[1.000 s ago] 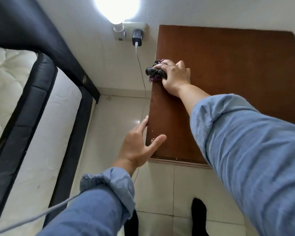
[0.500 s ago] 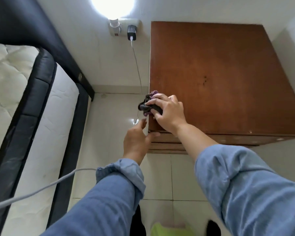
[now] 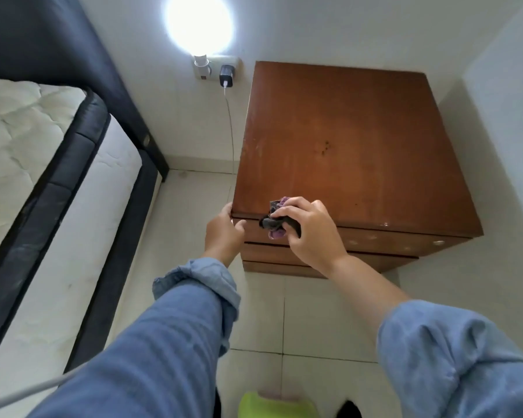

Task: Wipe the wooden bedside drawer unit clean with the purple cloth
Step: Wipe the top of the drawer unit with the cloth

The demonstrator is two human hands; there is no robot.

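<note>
Pale floor tiles [image 3: 314, 321] run between a bed and a wooden bedside drawer unit [image 3: 354, 152] that stands in the corner, its back against the white wall [image 3: 344, 28] and its right side close to a second wall. One mattress [image 3: 27, 152] on a dark bed frame [image 3: 109, 224] fills the left side, leaving a strip of floor between bed and unit. On the wall just left of the unit sits one socket plate carrying two plugs: a white plug-in light [image 3: 200, 63], glowing brightly, and a black charger [image 3: 226, 75] whose thin white cable [image 3: 232, 131] hangs down beside the unit's left edge. A grey cord [image 3: 21, 393] crosses the lower left corner. Something lime green [image 3: 272, 405] lies on the floor at the bottom edge.

Three drawer fronts show below the unit's top, stacked one under another. Two hands work at the front left corner. The left hand [image 3: 222, 233] touches that corner, fingertips on the top edge and thumb toward the uppermost drawer front, fingers loosely curved without closing round anything. The right hand [image 3: 310, 233] grips the purple cloth [image 3: 277, 224], bunched in curled fingers, against the front edge of the top, just right of the left hand; part of the cloth hangs over the upper drawer front. Both blue sleeves are rolled up.
</note>
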